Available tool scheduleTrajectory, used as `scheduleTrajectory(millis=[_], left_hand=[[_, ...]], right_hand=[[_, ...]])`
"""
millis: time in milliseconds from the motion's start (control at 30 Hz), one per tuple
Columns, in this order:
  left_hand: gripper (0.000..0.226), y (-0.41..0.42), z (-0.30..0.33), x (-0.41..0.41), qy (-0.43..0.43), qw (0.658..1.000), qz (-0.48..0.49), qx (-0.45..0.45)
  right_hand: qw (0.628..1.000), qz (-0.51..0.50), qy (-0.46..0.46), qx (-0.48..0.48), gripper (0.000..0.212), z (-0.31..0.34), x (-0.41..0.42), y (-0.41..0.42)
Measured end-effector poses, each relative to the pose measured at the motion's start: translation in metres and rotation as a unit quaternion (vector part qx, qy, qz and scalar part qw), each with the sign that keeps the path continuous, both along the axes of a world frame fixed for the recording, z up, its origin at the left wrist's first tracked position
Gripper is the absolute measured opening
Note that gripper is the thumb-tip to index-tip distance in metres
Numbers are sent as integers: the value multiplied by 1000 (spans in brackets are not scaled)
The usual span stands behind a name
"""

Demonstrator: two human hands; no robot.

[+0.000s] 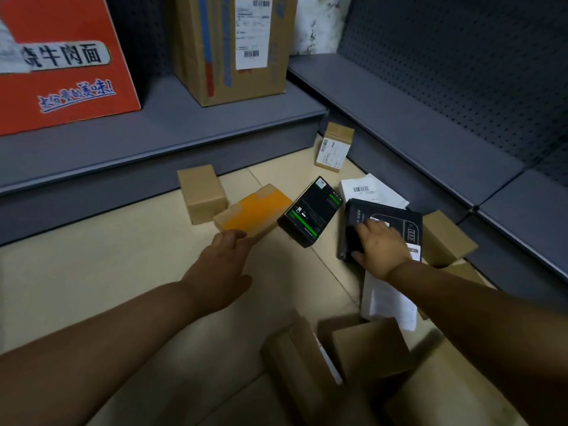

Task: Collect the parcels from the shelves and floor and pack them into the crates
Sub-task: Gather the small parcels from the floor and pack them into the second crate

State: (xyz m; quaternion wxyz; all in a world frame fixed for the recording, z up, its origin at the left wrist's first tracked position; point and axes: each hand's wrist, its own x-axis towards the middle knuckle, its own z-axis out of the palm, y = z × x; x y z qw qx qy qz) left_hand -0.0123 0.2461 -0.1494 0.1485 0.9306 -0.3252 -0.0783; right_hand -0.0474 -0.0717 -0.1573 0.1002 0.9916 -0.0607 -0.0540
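Parcels lie scattered on the tiled floor in a shelf corner. My left hand reaches, fingers apart, to the near edge of a flat box with an orange top; whether it touches is unclear. My right hand grips the near left side of a black scale box. Between the two lies a black box with green stripes. A small plain brown box stands behind the orange one. A labelled brown box leans in the corner. No crate is in view.
A white labelled mailer lies behind the scale box, and a white package under my right forearm. Brown boxes sit at right and close in front. The grey shelf holds a red carton and a tall labelled carton.
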Motion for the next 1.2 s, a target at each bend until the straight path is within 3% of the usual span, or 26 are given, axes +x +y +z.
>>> scheduleTrajectory(millis=[100,200,300,500,600,667,767,900,967,1133,1200], left_hand=[[70,-16,-11,8,17,1000,6,1],[70,-24,-19,16,26,999,27,-14],[70,-24,-25,21,28,999,38,-22],[65,-7,-32,25,24,999,47,-10],[64,4,-32,27,25,998,58,2],[64,11,-30,28,23,997,67,4],[67,20,-25,30,20,997,77,-7],[73,40,-6,40,-18,996,91,3],[75,54,8,47,-36,993,114,1],[72,104,50,62,-21,977,207,-54],[70,124,65,61,52,964,235,-111]], right_hand=[[996,-2,-16,86,65,-17,31,26],[972,-97,-41,212,81,-33,62,59],[910,-232,-79,336,101,-43,87,88],[792,-444,-100,407,121,-48,127,104],[726,-487,-94,477,124,-54,127,101],[713,-481,-91,502,126,-55,121,101],[773,-404,-86,481,118,-50,105,111],[889,-202,-96,400,114,-31,80,137],[925,-95,-97,356,117,-17,71,151],[965,130,-108,201,113,16,53,186],[963,201,-117,139,111,29,47,200]])
